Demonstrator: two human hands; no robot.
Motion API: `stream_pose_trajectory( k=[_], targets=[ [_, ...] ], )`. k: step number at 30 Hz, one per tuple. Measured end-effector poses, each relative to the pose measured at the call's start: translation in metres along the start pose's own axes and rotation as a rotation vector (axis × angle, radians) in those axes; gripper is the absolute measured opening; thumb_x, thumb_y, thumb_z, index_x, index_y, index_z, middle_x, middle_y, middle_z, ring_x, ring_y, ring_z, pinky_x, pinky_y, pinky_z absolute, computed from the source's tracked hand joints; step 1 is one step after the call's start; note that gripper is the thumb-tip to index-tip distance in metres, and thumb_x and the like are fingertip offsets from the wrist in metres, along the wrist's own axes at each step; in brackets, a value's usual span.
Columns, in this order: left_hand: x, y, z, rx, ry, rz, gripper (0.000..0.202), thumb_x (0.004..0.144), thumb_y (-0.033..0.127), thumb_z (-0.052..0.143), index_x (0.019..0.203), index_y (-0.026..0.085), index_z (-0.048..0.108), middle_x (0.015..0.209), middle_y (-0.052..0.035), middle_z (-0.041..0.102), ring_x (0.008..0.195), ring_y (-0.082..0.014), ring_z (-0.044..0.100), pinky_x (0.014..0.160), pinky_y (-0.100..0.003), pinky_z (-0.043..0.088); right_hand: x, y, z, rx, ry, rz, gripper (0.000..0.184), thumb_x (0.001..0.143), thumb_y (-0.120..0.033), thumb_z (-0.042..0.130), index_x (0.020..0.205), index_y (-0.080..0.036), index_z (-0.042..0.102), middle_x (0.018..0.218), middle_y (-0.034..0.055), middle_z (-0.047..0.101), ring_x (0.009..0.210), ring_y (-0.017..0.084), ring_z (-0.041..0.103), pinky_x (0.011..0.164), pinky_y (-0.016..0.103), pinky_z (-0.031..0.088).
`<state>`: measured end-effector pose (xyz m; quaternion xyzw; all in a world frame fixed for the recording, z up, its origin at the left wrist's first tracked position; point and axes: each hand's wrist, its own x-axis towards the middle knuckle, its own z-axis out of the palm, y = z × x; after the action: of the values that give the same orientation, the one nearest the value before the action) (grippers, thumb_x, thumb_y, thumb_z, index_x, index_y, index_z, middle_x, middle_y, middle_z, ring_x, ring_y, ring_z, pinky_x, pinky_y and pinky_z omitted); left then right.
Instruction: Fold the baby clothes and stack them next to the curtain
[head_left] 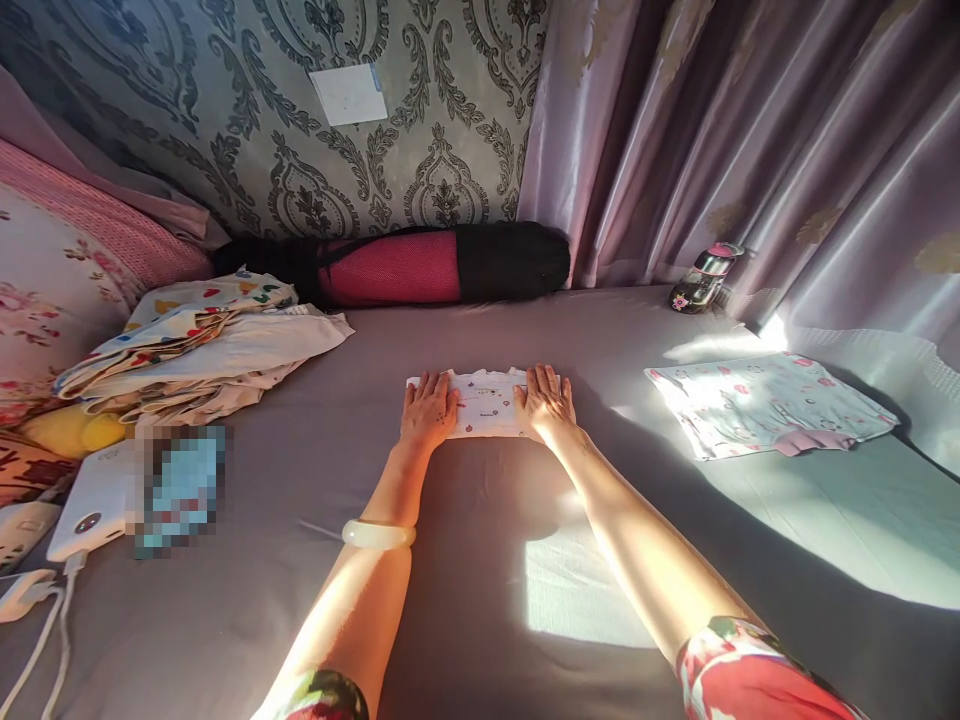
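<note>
A small folded white cloth with a tiny print [487,405], seemingly a garment, lies flat on the grey bed sheet [465,530]. My left hand [430,410] rests flat on its left end, fingers stretched out and pointing away from me. On the right end lies my right hand [546,402], palm down with the fingers extended. Both hands touch the cloth from above without gripping it. Off to the right, another folded white piece of clothing with a pink print [750,400] lies on the sheet, partly in sunlight.
A pile of folded fabrics [225,340] sits at the left. Nearer are a white power bank [94,500] with cables and a blurred light-blue item [184,490]. A black and red roll [397,268] lies along the wall; a dark bottle [703,280] rests by the curtain [637,130].
</note>
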<state>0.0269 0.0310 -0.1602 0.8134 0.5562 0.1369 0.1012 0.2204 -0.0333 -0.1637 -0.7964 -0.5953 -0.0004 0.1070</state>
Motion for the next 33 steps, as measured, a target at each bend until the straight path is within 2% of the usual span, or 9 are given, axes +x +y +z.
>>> stream_pose_trajectory(
  k=[6, 10, 14, 18, 21, 24, 27, 31, 33],
  targets=[
    [0.002, -0.001, 0.003, 0.034, -0.055, -0.018, 0.053, 0.101, 0.035, 0.028, 0.148, 0.015, 0.043, 0.158, -0.0145, 0.038, 0.149, -0.0296, 0.027, 0.122, -0.050, 0.018, 0.002, -0.003, -0.003, 0.040, -0.062, 0.033, 0.060, 0.101, -0.033, 0.025, 0.150, -0.002, 0.039, 0.158, 0.0180, 0.035, 0.149, 0.032, 0.024, 0.119, 0.052, 0.021],
    [0.011, 0.001, -0.012, 0.073, -0.085, 0.006, 0.045, 0.098, 0.025, 0.034, 0.140, 0.023, 0.052, 0.147, -0.0121, 0.052, 0.139, -0.0281, 0.044, 0.116, -0.049, 0.029, 0.007, 0.002, -0.023, 0.000, -0.103, -0.029, 0.052, 0.100, -0.031, 0.030, 0.140, -0.008, 0.054, 0.146, 0.0190, 0.051, 0.138, 0.033, 0.042, 0.115, 0.049, 0.028],
    [0.035, -0.004, -0.031, 0.120, -0.222, -0.017, 0.045, 0.088, 0.011, 0.045, 0.129, 0.023, 0.061, 0.137, -0.0125, 0.060, 0.130, -0.0306, 0.051, 0.110, -0.049, 0.036, 0.024, 0.019, -0.038, -0.012, -0.170, -0.129, 0.041, 0.097, -0.023, 0.036, 0.124, -0.015, 0.065, 0.131, 0.0172, 0.061, 0.124, 0.031, 0.052, 0.102, 0.043, 0.040],
    [0.063, -0.011, -0.046, 0.100, -0.353, -0.058, 0.034, 0.082, 0.016, 0.060, 0.114, 0.023, 0.069, 0.133, -0.0107, 0.064, 0.126, -0.0339, 0.055, 0.107, -0.049, 0.039, 0.048, 0.038, -0.038, 0.043, -0.257, -0.155, 0.035, 0.094, -0.027, 0.048, 0.122, -0.015, 0.065, 0.131, 0.0169, 0.059, 0.125, 0.032, 0.051, 0.099, 0.041, 0.043],
    [0.074, -0.015, -0.055, 0.079, -0.435, -0.062, 0.034, 0.079, 0.021, 0.067, 0.112, 0.025, 0.069, 0.127, -0.0050, 0.068, 0.115, -0.0292, 0.063, 0.101, -0.041, 0.046, 0.064, 0.046, -0.038, 0.081, -0.310, -0.147, 0.035, 0.089, -0.032, 0.057, 0.119, -0.017, 0.066, 0.125, 0.0151, 0.062, 0.116, 0.030, 0.057, 0.089, 0.036, 0.048],
    [0.075, -0.016, -0.062, 0.074, -0.479, -0.082, 0.040, 0.080, 0.026, 0.066, 0.120, 0.026, 0.065, 0.126, -0.0024, 0.068, 0.107, -0.0243, 0.066, 0.092, -0.033, 0.051, 0.074, 0.047, -0.044, 0.120, -0.385, -0.122, 0.036, 0.084, -0.033, 0.064, 0.116, -0.019, 0.067, 0.118, 0.0120, 0.066, 0.097, 0.024, 0.065, 0.073, 0.030, 0.050],
    [0.069, -0.014, -0.067, 0.085, -0.490, -0.096, 0.042, 0.080, 0.030, 0.065, 0.122, 0.027, 0.063, 0.126, -0.0028, 0.068, 0.107, -0.0238, 0.065, 0.088, -0.031, 0.051, 0.078, 0.046, -0.054, 0.169, -0.449, -0.108, 0.033, 0.080, -0.032, 0.067, 0.109, -0.018, 0.069, 0.107, 0.0113, 0.070, 0.081, 0.022, 0.066, 0.062, 0.029, 0.049],
    [0.056, -0.010, -0.072, 0.102, -0.445, -0.084, 0.036, 0.081, 0.034, 0.062, 0.116, 0.024, 0.065, 0.126, -0.0061, 0.067, 0.110, -0.0258, 0.062, 0.092, -0.034, 0.048, 0.076, 0.045, -0.062, 0.205, -0.466, -0.116, 0.017, 0.073, -0.030, 0.071, 0.085, -0.018, 0.072, 0.087, 0.0097, 0.071, 0.075, 0.023, 0.064, 0.060, 0.031, 0.048],
    [0.049, -0.008, -0.075, 0.098, -0.420, -0.076, 0.035, 0.083, 0.032, 0.059, 0.116, 0.023, 0.063, 0.123, -0.0066, 0.067, 0.108, -0.0251, 0.062, 0.094, -0.035, 0.047, 0.071, 0.046, -0.065, 0.230, -0.448, -0.120, 0.016, 0.072, -0.031, 0.072, 0.082, -0.019, 0.072, 0.083, 0.0073, 0.071, 0.075, 0.022, 0.064, 0.061, 0.030, 0.047]
  ],
)
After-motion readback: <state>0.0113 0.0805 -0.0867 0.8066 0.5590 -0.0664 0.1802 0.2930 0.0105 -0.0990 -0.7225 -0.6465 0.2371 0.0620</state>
